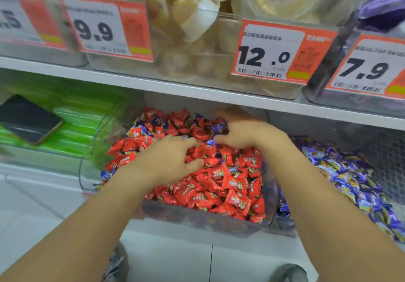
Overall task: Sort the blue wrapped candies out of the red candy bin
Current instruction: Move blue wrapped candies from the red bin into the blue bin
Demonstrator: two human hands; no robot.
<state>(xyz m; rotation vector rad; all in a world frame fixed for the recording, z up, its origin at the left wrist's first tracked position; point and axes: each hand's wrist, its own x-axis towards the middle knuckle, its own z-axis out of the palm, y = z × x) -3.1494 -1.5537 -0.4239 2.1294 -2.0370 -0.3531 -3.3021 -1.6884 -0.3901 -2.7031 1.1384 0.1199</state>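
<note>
A clear plastic bin (203,220) on the lower shelf is heaped with red wrapped candies (228,185). A few blue wrapped candies (219,128) lie mixed in at the back and along the left edge (105,174). My left hand (168,161) rests palm down on the red heap, fingers spread and reaching right. My right hand (247,132) is over the back of the bin, blurred, its fingers touching candies near the blue ones. Whether it holds one I cannot tell.
A neighbouring bin (341,176) to the right holds blue wrapped candies. A dark phone (28,119) lies on green packs (72,115) at the left. The shelf above (197,93) carries clear tubs and price tags (269,51). White floor tiles lie below.
</note>
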